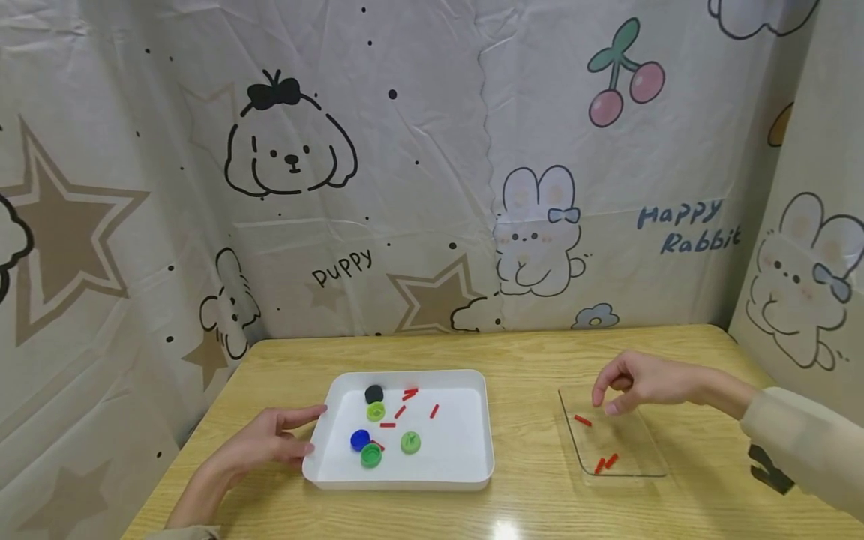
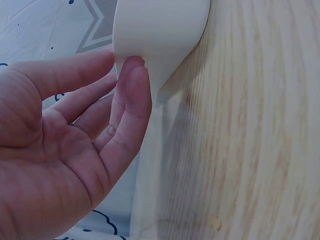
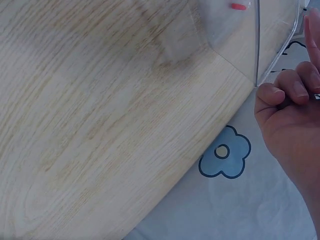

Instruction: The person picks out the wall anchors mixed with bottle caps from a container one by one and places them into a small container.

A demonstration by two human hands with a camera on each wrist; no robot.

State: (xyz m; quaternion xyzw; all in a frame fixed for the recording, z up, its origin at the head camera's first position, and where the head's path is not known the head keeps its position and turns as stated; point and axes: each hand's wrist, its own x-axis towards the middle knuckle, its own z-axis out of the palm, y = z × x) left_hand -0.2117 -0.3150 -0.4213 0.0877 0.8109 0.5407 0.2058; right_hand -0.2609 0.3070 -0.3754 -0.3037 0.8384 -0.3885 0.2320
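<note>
The left grip (image 1: pixel 266 442), fingers loosely extended, touches the end of the white tray (image 1: pixel 452 454) on the tabletop (image 1: pixel 533 420). The right grip (image 1: pixel 651 384), thumb and forefinger parted and seemingly empty, hangs over the clear box (image 1: pixel 628 475) containing red sticks (image 1: pixel 611 461). The backdrop (image 1: pixel 418 202) reads "PUPPY" and "Happy Rabbit".

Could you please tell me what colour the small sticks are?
The small sticks are red; the head view shows them best.
</note>
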